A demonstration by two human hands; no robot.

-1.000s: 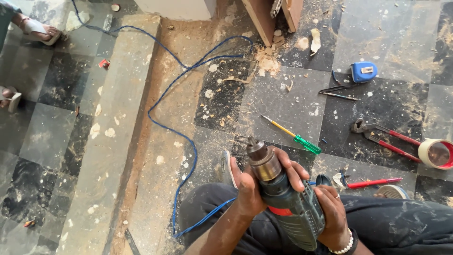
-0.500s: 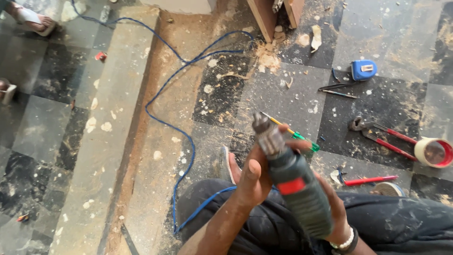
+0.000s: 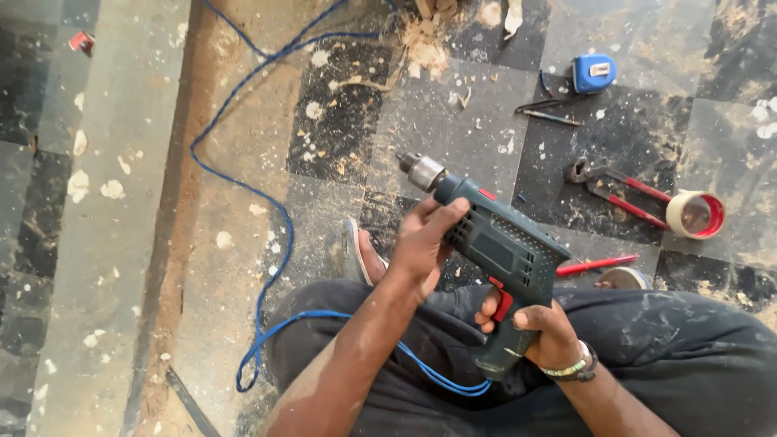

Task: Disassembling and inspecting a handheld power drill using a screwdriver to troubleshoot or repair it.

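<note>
Left hand (image 3: 422, 243) cupping drill (image 3: 494, 251) body, right hand (image 3: 541, 328) gripping handle

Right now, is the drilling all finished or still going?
Some woodwork looks done: sawdust and wood chips litter the floor. In hand, the right hand grips the green drill by its handle while the left hand steadies its body. The chuck looks empty, so nothing is being drilled.
</note>
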